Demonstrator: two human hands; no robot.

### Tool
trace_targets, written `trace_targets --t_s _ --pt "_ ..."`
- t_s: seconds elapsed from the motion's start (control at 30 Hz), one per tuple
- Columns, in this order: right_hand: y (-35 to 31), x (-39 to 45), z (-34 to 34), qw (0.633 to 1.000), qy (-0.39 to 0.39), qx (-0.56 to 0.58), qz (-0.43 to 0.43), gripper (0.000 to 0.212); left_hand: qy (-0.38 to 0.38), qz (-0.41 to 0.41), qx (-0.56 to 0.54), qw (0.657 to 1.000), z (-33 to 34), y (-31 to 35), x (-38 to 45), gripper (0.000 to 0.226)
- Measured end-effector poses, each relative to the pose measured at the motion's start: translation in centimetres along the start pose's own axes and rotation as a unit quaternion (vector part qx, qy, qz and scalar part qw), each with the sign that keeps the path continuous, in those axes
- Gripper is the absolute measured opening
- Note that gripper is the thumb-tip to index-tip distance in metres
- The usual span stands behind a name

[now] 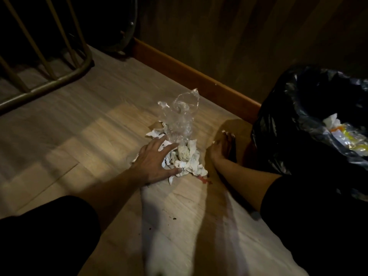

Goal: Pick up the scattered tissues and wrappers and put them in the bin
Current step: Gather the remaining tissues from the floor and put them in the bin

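Observation:
A pile of crumpled white tissues (pixel 187 160) lies on the wooden floor in the middle of the view. A clear plastic wrapper (pixel 180 116) stands up from the pile's far side. My left hand (pixel 157 158) rests flat on the left side of the pile, fingers spread and touching the tissues and the wrapper's base. My right hand (pixel 222 146) lies on the floor just right of the pile, fingers apart, holding nothing that I can see. The bin (pixel 294 116), lined with a black bag, stands at the right and holds tissues and wrappers.
A wooden skirting board (pixel 189 72) runs along the wall behind the pile. A metal-tube frame (pixel 59 76) stands on the floor at the upper left. A small red scrap (pixel 203 179) lies at the pile's near edge. My dark-clothed knees fill both lower corners.

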State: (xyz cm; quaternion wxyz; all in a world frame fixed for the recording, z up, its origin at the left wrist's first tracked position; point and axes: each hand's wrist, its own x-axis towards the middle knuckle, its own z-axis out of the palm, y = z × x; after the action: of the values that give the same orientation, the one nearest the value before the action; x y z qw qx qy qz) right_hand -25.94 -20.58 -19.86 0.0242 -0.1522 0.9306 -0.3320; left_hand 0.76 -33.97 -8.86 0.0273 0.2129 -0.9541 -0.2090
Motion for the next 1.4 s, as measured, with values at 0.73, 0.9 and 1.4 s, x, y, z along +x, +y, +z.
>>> trace_targets --t_s 0.73,0.9,1.4 --pt "-10.7 -14.7 -12.4 0.971 -0.171 0.028 -0.166 0.044 -0.039 -0.050 -0.031 0.998 -5.7 1.0 -5.5 0.020" --pt "-8.6 -14.7 -14.8 0.981 -0.126 0.045 -0.143 0.037 0.008 -0.021 -0.042 0.999 -5.1 4.0 -4.5 0.052" --pt "-3.8 -16.5 -14.3 0.905 -0.283 -0.129 -0.289 0.060 -0.077 0.058 0.081 0.992 0.3 6.0 -3.7 0.050"
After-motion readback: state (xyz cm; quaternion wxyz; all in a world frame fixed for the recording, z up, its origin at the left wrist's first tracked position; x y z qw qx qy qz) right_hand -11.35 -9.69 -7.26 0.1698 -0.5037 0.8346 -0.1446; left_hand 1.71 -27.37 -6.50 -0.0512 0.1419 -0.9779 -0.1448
